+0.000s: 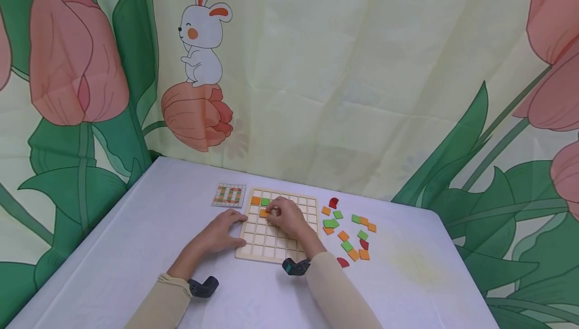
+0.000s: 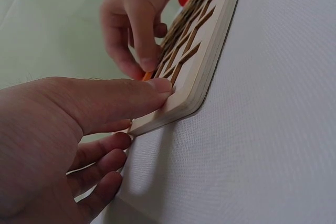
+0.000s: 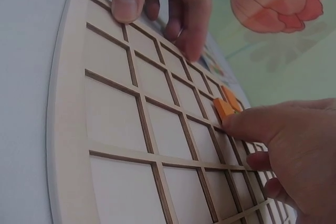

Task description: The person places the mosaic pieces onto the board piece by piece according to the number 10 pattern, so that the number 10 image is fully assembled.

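Observation:
A wooden grid board [image 1: 260, 253] lies on the table. In its far left corner sit an orange tile [image 1: 255, 201] and, to the right, a green tile [image 1: 266, 202]. My right hand [image 1: 289, 217] pinches another orange square tile [image 3: 224, 109] between thumb and fingertips, tilted at a cell of the second row. My left hand [image 1: 221, 231] is spread along the board's left edge. In the left wrist view its thumb [image 2: 121, 98] presses on the wooden rim, while the other fingers lie relaxed by the side.
A small pattern card [image 1: 229, 195] with coloured squares lies left of the board's far corner. Loose orange and green tiles [image 1: 347, 246] and several red rounded pieces [image 1: 343, 262] are scattered right of the board. A printed curtain [image 1: 316, 78] hangs behind the table.

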Tool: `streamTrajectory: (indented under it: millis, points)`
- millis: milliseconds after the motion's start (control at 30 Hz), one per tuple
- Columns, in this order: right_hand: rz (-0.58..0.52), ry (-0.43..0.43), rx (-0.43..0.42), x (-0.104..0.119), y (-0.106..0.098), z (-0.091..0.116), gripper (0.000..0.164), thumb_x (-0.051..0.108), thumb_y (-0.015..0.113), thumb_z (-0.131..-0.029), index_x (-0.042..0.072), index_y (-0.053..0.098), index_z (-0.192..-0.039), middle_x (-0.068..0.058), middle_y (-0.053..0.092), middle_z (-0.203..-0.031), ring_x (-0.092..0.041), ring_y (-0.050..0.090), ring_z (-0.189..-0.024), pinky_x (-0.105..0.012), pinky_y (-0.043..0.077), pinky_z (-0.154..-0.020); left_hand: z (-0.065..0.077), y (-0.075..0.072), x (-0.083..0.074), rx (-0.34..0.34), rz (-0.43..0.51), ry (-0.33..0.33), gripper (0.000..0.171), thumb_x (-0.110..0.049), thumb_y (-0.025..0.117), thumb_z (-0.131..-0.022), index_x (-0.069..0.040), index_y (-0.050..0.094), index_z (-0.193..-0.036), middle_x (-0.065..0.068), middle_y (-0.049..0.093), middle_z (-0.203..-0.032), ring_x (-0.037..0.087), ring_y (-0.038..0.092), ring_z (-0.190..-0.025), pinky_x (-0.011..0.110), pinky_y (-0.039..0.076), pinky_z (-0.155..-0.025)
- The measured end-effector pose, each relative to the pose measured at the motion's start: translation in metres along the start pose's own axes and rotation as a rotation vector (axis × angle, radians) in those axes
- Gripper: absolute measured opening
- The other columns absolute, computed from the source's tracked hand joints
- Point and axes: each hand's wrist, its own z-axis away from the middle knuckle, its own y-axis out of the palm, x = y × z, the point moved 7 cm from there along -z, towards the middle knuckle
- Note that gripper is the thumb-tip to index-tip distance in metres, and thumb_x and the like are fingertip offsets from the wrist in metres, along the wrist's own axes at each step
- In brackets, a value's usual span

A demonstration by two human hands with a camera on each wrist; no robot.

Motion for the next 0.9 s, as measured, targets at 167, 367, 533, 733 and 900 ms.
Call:
streamTrajectory:
  millis: [167, 367, 533, 733, 900]
  points:
    - [-0.013, -0.006, -0.006, -0.0001, 0.0020, -0.0021, 0.008, 0.023, 0.072, -0.087, 0.020, 0.073, -0.094, 0.007, 0.062, -0.095, -0.011, 0.050, -0.074, -0.022, 0.041, -0.061, 0.0004, 0.0000, 0.0009, 0.008, 0.010, -0.002, 0.063, -0.027, 0.083, -0.074, -0.016, 0.059, -0.131, 0.006, 0.051, -0.133, 0.028, 0.047, -0.128, 0.050, 0.042, -0.106]
    - [-0.006, -0.002, -0.045, 0.0019, 0.0022, -0.0059, 0.004, 0.020, 0.072, -0.087, 0.017, 0.074, -0.089, 0.003, 0.064, -0.103, -0.011, 0.053, -0.079, -0.025, 0.046, -0.067, -0.0002, 0.0003, 0.0007, 0.003, 0.012, 0.014, 0.062, -0.026, 0.084, -0.074, -0.015, 0.059, -0.130, 0.006, 0.052, -0.131, 0.027, 0.048, -0.126, 0.049, 0.043, -0.105]
    - [-0.001, 0.039, -0.051, 0.0027, 0.0009, -0.0080, 0.006, 0.020, 0.071, -0.087, 0.018, 0.072, -0.081, 0.003, 0.062, -0.104, -0.013, 0.057, -0.087, -0.032, 0.049, -0.076, -0.0008, -0.0007, -0.0006, -0.005, -0.004, 0.023, 0.063, -0.026, 0.084, -0.074, -0.015, 0.059, -0.130, 0.005, 0.053, -0.130, 0.026, 0.049, -0.126, 0.048, 0.043, -0.106]
    - [-0.041, 0.043, -0.034, -0.0006, 0.0022, -0.0061, 0.003, 0.018, 0.071, -0.087, 0.016, 0.072, -0.086, 0.002, 0.061, -0.099, -0.013, 0.052, -0.080, -0.027, 0.046, -0.070, -0.0020, 0.0021, 0.0022, 0.000, 0.002, 0.013, 0.063, -0.027, 0.084, -0.074, -0.016, 0.059, -0.131, 0.005, 0.052, -0.131, 0.026, 0.048, -0.126, 0.049, 0.042, -0.106]
    - [-0.113, 0.024, -0.012, -0.0021, 0.0021, -0.0029, 0.007, 0.016, 0.070, -0.088, 0.013, 0.072, -0.094, 0.001, 0.061, -0.097, -0.011, 0.050, -0.073, -0.024, 0.044, -0.061, -0.0026, 0.0021, 0.0031, -0.009, -0.004, 0.020, 0.064, -0.027, 0.084, -0.073, -0.015, 0.059, -0.130, 0.005, 0.053, -0.130, 0.026, 0.049, -0.126, 0.049, 0.043, -0.105]
